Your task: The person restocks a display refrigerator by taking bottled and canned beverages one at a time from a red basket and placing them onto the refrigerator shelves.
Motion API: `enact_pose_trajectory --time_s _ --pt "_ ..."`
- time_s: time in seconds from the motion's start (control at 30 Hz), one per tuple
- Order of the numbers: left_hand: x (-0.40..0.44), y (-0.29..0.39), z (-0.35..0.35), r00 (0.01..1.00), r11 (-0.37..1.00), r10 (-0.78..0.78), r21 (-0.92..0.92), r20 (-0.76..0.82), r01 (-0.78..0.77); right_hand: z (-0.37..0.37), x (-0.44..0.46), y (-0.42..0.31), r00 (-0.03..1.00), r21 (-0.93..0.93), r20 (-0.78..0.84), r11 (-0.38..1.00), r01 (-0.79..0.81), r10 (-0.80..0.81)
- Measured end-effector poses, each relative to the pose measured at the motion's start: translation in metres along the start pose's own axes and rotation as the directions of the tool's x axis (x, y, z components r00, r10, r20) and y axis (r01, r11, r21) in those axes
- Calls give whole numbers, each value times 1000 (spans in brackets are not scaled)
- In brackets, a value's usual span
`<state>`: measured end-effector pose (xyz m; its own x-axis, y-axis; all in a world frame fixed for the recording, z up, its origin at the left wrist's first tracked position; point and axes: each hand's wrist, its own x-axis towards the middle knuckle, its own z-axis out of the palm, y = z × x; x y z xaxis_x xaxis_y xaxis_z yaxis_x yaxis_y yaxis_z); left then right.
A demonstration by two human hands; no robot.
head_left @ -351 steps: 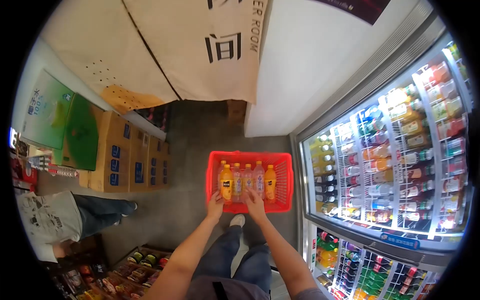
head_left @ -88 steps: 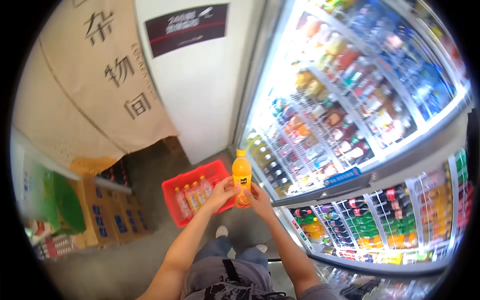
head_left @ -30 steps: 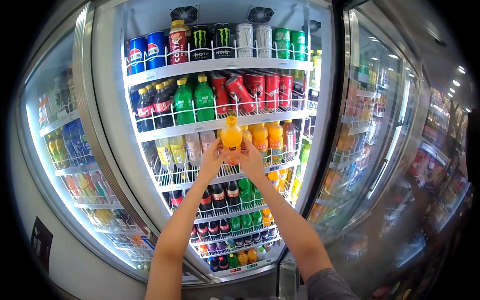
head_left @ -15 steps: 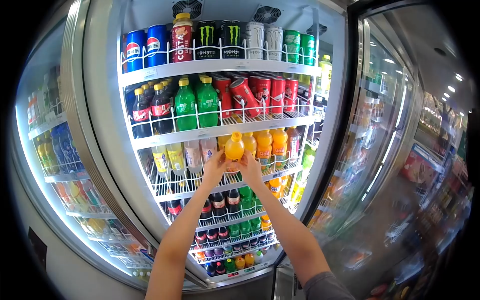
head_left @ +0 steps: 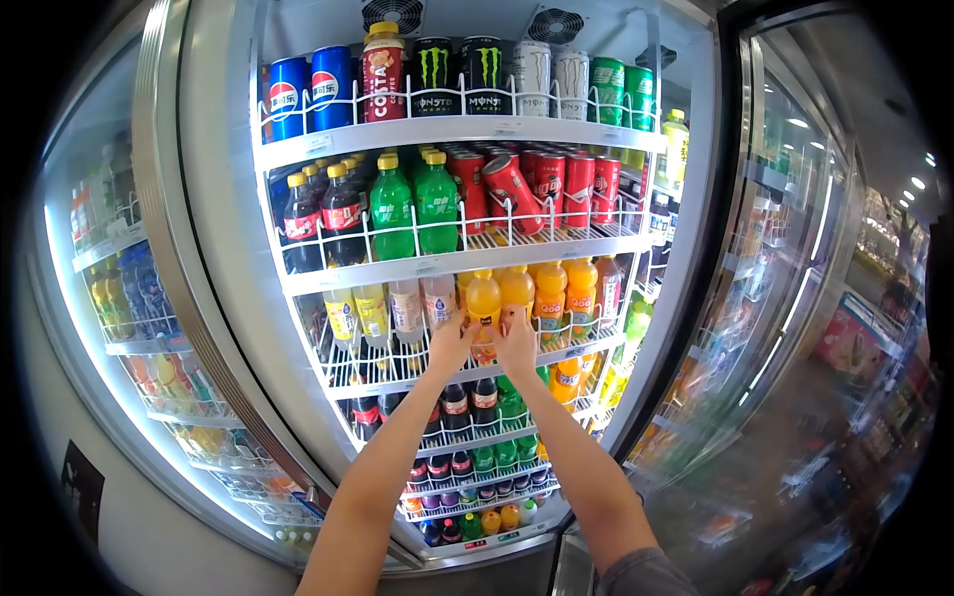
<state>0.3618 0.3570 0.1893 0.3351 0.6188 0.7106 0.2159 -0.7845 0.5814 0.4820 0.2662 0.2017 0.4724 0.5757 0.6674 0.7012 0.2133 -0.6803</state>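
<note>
An orange juice bottle (head_left: 484,298) stands upright between my two hands at the front of the third shelf (head_left: 467,373). My left hand (head_left: 450,343) grips its left side, and my right hand (head_left: 516,341) closes on its right side. Right behind and beside it is another orange bottle (head_left: 517,287). Clear bottles with pale labels (head_left: 438,300) stand just left of my left hand. To the right of my right hand are orange Qoo bottles (head_left: 550,295). The lower part of the held bottle is partly covered by my fingers and the shelf's wire front.
Above are a shelf of green bottles (head_left: 391,207) and red cans (head_left: 511,191), one can leaning, and a top shelf of cans (head_left: 431,77). Lower shelves hold dark bottles (head_left: 454,405). An open glass door (head_left: 735,248) stands at the right; another lit cooler (head_left: 149,328) is at the left.
Earlier the bottle was held above a red basket, which is now out of view. Over the last second, both hands have brought it down among the bottles at the third shelf's front.
</note>
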Motion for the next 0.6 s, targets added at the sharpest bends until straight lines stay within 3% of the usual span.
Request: enact_pose_trajectory --time_s 0.17,0.27,0.4,0.53,0.57,0.6 --pt "-17 14 -8 999 996 27 79 32 -29 7 -3 11 996 121 -56 990 73 -67" --pt "-40 30 -20 989 993 116 11 -86 -116 1 -18 3 968 26 -201 987 160 -152" --pt "-80 62 -46 988 989 -95 -122 -119 81 3 -52 -26 977 218 -182 964 152 -113" --pt "-134 62 -64 957 945 -185 -307 -223 111 7 -104 -51 996 463 -86 884 70 -34" --pt "-149 80 -80 948 955 -232 -237 -218 179 7 -118 -59 991 458 -114 882 111 -65" --pt "-165 78 -87 935 934 -280 -288 -218 212 6 -133 -67 997 505 -68 861 58 -27"
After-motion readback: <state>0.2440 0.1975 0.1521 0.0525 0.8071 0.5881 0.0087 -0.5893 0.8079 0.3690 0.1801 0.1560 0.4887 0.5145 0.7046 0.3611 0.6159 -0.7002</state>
